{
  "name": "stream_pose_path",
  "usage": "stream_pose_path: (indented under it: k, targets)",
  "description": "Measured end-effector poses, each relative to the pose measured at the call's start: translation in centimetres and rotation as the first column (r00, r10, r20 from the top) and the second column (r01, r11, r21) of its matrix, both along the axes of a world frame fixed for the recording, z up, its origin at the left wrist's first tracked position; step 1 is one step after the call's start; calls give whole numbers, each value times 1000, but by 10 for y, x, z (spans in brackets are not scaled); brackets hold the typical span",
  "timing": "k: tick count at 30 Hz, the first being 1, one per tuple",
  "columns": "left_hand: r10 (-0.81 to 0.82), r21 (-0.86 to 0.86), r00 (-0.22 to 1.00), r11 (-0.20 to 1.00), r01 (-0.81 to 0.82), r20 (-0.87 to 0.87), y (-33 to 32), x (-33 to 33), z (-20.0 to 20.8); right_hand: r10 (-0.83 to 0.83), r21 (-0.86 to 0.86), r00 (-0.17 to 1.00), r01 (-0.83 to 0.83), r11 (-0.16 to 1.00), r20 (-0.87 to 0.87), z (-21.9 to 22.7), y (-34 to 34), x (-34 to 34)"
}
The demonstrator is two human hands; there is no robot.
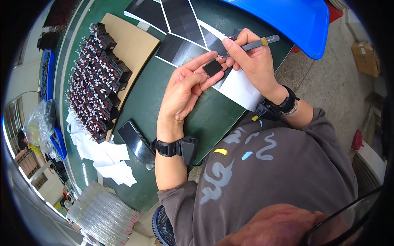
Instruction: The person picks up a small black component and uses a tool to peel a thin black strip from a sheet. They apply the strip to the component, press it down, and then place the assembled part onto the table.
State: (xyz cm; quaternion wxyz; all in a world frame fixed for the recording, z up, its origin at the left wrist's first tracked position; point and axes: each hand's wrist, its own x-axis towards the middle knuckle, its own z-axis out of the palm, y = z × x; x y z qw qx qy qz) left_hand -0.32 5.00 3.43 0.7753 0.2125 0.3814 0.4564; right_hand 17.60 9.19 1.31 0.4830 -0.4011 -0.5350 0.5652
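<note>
A small black square part (213,68) is pinched between the thumb and fingers of my left hand (180,88), its flat face turned up. My right hand (257,63) grips grey tweezers (255,44), which have a yellowish band wound round the rear end. Their tips reach the upper right edge of the part, close to my left fingertips; what they touch there is too small to make out. To the left, a dense batch of similar black parts (96,82) with red and black wires and white connectors stands on a cardboard sheet (133,41).
Dark printed sheets (182,18) and a white sheet (240,91) lie beneath and beyond my hands on the green table (143,102). A blue tray (295,20) sits at the far right. Near my left forearm are a phone (137,144) and white paper pieces (115,168).
</note>
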Motion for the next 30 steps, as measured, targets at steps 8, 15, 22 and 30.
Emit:
stream_pose_path:
  k: [8, 15, 22, 30]
  targets:
    - [-13, 12, 999, 1000, 12, 31, 0, -1, -5, 3, 3, 1000, -3, 1000, -28, 3, 0, 0]
    - [-25, 21, 999, 999, 24, 29, -1, 0, -16, 13, 0, 1000, -13, 1000, -22, -2, -1, 3]
    - [-48, 38, 998, 998, 46, 40, 0, -7, -2, 1, -43, 998, -4, 999, -55, 6, -2, 2]
    - [-97, 38, 994, 995, 95, 56, 1, -13, 43, -102, 700, 793, -459, 547, 601, 78, -4, 17]
